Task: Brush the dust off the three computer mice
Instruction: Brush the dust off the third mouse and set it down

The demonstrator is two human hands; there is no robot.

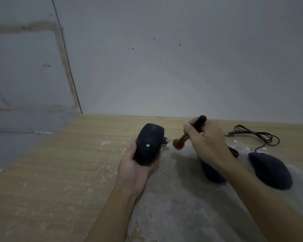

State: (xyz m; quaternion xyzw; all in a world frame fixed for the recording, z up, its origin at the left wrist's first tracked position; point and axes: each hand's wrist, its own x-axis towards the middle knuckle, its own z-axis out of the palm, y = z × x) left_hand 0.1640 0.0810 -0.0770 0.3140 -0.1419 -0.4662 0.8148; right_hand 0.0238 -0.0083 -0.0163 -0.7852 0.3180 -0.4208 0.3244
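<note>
We grip the first mouse point(149, 145) in left fingers point(133, 151); right fingers point(191, 130) clasp the brush point(187, 135), bristles beside it, sweeping next.

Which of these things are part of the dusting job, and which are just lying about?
Part of the job:
- mouse with a heart mark, held in the left hand
- brush, held in the right hand
- middle mouse
- right mouse

Lying about:
- paper scraps on the table

The mouse point(149, 144) gripped in the left hand point(132, 169) is black with a small white heart. The brush point(187, 133) pinched in the right hand point(206, 142) has a black handle and reddish-brown bristles.
</note>
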